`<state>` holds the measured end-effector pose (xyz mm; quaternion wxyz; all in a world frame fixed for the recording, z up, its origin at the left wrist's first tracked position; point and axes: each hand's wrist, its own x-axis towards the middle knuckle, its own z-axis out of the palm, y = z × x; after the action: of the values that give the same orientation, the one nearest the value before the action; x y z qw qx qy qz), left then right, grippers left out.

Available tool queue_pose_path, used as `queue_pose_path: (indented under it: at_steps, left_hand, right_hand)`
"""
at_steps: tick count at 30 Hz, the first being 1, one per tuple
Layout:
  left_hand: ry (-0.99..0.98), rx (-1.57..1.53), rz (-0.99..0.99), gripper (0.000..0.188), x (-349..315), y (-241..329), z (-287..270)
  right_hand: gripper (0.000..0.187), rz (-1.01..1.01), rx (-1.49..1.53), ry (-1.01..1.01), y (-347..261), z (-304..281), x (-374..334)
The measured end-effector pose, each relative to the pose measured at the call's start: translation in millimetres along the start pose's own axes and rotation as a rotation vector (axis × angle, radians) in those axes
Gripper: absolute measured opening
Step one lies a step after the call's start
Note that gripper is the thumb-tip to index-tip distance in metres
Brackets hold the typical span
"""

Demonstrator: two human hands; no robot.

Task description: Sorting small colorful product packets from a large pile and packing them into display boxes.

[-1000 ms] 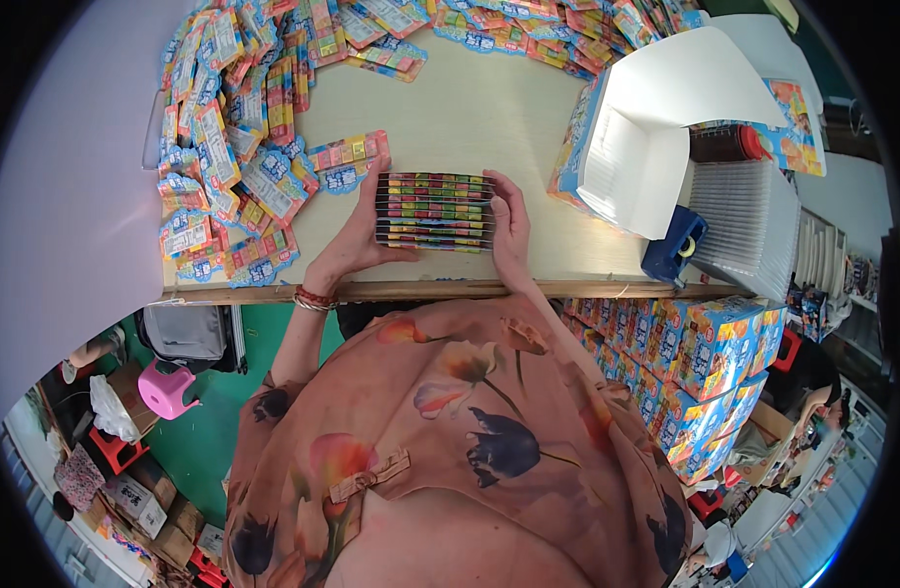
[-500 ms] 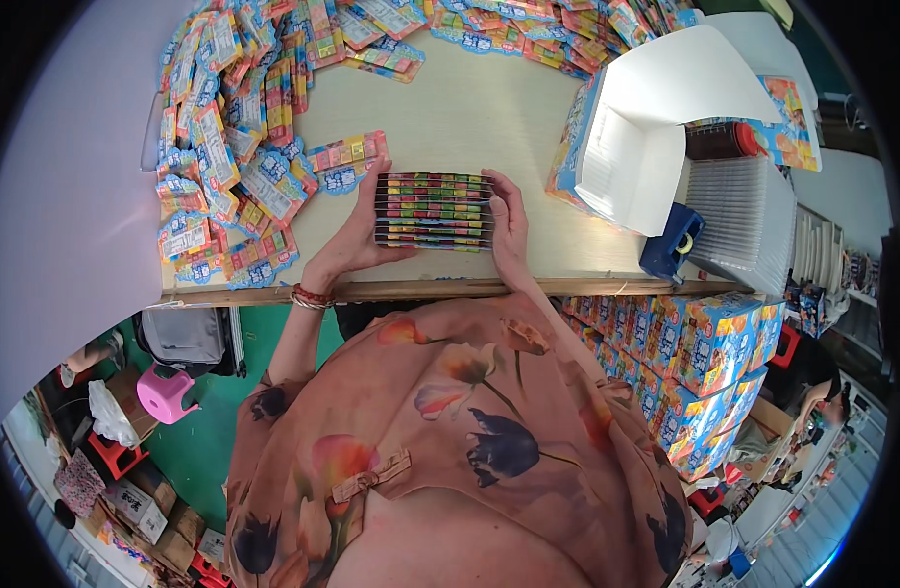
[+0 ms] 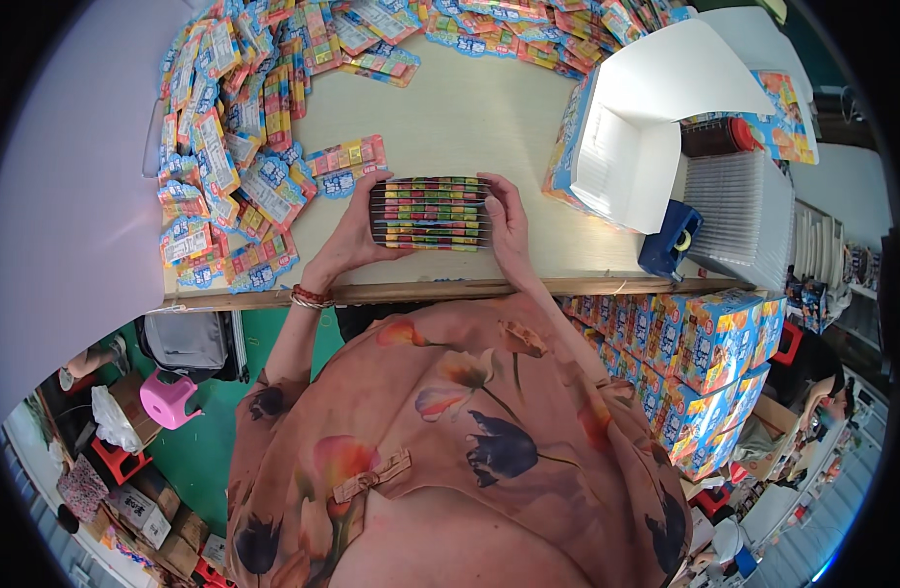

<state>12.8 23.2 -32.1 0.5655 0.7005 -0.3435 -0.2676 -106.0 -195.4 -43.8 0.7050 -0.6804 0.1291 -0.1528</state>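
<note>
Between my two hands is a stack of candy blister packs (image 3: 430,214), edge-on, with rows of red, yellow and green pieces showing. My left hand (image 3: 355,233) grips its left end, and my right hand (image 3: 507,221) holds the right end, thumb against the side. The stack is over the table near its front edge. Just beyond my left hand lies one loose candy pack (image 3: 348,165), pink and yellow with a blue lower part. A large pile of similar candy packs (image 3: 224,157) spreads over the left side of the table.
At the right stand an open white-and-blue carton (image 3: 626,167), a blue tape dispenser (image 3: 671,240) and a clear ribbed plastic tray stack (image 3: 729,201). More packs (image 3: 509,37) lie along the back. Below right are stacked printed boxes (image 3: 709,343); a pink stool (image 3: 170,399) stands lower left.
Both hands and the held stack have shifted very slightly left. The grip looks the same, and the packs on the table stay in place.
</note>
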Motion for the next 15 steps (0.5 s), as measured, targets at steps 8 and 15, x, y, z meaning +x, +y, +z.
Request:
queue_pose_path:
  at_steps: [8,15]
  left_hand:
    - [-0.018,0.103,0.057,0.107,1.0,2.5,-2.8]
    - [-0.013,0.138,0.055,0.105,-0.9,-3.4,-3.8]
  right_hand:
    - [0.057,0.047,0.121,-0.105,-2.1,-8.9,-0.7]
    - [0.111,-0.124,-0.715,-0.573,-67.7,-16.3,19.5]
